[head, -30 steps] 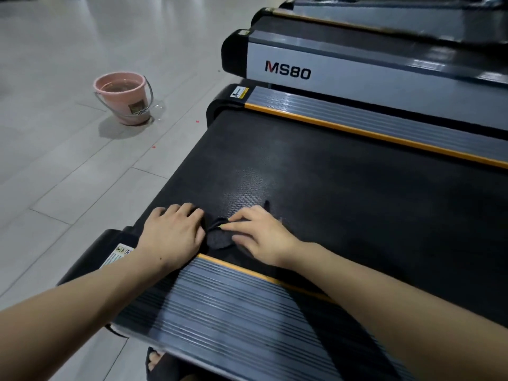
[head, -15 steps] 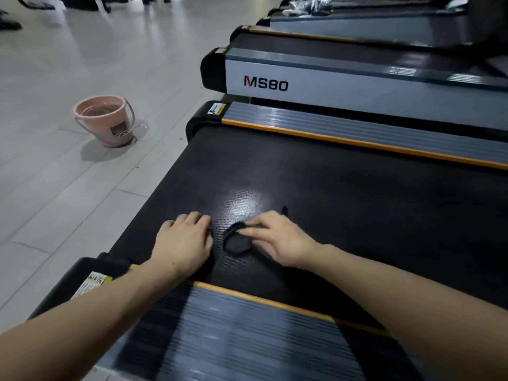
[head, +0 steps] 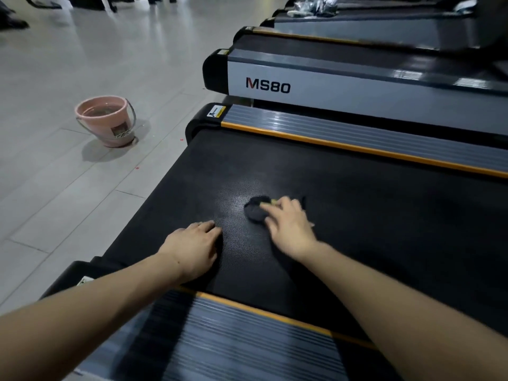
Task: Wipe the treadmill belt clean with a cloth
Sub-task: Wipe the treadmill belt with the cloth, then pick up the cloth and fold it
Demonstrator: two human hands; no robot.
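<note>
Cloth (head: 255, 211) and right hand (head: 288, 225) have slid farther out across the treadmill belt (head: 357, 229) than a second ago, so wiping is underway. Fingers press the dark wad flat, though blur hides whether they curl round it. Left hand (head: 192, 247) rests spread on the belt nearby, holding nothing.

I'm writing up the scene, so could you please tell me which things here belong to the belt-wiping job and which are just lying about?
Job:
- dark cloth, under the right hand
- treadmill belt
- left hand, flat on the belt

Lying about:
- pink bucket on the floor
- MS80 treadmill beyond
</note>
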